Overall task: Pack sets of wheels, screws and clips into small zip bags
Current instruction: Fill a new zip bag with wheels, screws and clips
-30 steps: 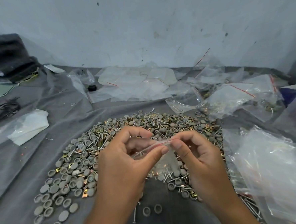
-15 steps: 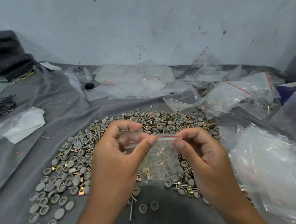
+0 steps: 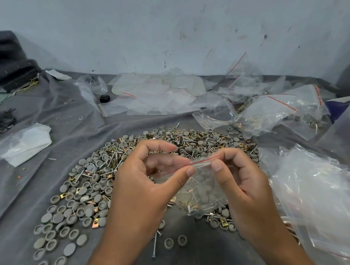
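Observation:
A small clear zip bag [image 3: 202, 190] with a red strip along its top hangs between both hands, holding grey wheels, screws and brass clips. My left hand [image 3: 144, 187] pinches the top edge with thumb and fingers. My right hand [image 3: 240, 181] pinches the same edge just to the right. Under and behind the hands lies a wide pile of grey wheels [image 3: 80, 201], silver screws [image 3: 155, 244] and brass clips [image 3: 95, 225] on grey cloth [image 3: 53, 137].
Empty and filled zip bags [image 3: 275, 109] lie at the back right, flat clear bags [image 3: 157, 94] at the back centre. A large crumpled plastic bag [image 3: 321, 195] sits at the right. White paper in plastic [image 3: 25, 143] is at the left; a wall stands behind.
The bag has turned from edge-on to hanging with its contents visible. Both thumbs have come closer together along the red-striped top edge.

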Demonstrator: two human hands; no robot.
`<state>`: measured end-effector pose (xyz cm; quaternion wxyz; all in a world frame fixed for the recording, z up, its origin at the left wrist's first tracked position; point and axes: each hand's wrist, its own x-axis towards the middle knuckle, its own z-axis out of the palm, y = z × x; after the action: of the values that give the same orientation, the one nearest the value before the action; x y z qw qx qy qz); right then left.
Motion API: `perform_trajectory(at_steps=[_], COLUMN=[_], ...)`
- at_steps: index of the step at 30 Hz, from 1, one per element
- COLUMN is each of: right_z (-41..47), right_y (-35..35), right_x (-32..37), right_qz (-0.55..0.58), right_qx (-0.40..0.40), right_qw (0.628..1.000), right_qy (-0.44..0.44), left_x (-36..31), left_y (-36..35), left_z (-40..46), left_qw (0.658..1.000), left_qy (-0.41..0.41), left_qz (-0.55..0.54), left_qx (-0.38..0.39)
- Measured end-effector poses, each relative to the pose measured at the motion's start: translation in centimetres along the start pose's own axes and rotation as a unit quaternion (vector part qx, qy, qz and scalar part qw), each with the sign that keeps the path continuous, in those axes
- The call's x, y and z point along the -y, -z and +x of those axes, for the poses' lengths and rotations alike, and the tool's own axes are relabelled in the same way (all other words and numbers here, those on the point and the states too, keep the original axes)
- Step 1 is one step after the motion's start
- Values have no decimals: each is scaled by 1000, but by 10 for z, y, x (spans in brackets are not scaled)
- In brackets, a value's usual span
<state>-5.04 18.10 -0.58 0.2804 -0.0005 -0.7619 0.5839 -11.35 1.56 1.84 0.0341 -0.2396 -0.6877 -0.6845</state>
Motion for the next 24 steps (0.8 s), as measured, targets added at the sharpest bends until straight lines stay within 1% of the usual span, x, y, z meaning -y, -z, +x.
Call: perform_trajectory(at_steps=[4,6,10,13,18,24], right_z=[1,2,1,2,1,1], right_y=[-5,-5,-5,-5,-4,-5], right_x=[4,6,7,7,5,6], right_qz=[11,15,-12,-35,-60,-16], right_qx=[20,28,42,40,29,35], right_qw=[1000,999,999,999,998,999], right_qy=[9,8,13,13,17,14], left_x=[-1,-2,0,1,-4,-3], left_y=[-1,-1,-2,-3,-6,-6], left_z=[-2,-2,-4,-5,-5,-4], left_qw=[997,996,997,996,996,997], left_qy=[-28,-35,-35,-39,-38,-35], left_qz=[70,85,62,70,81,65], left_qx=[8,9,21,30,21,3])
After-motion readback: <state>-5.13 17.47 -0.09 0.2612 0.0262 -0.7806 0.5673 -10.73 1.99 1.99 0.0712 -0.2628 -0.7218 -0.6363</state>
